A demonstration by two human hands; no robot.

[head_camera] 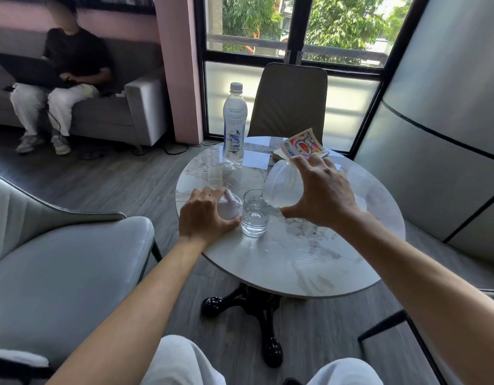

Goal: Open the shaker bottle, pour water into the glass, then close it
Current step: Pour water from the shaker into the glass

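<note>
My right hand (322,191) grips the translucent white shaker bottle (282,186), tipped steeply to the left with its open mouth over the rim of the clear glass (254,215). The glass stands on the round marble table (309,259) and holds water. Left of the glass, my left hand (205,215) rests on the table and covers the white shaker lid (229,208), fingers curled around it.
A capped plastic water bottle (234,126) stands at the table's far left. A colourful booklet (303,144) lies at the far edge, behind the shaker. Chairs (290,101) surround the table. A person with a laptop sits on a sofa (137,107) at the far left.
</note>
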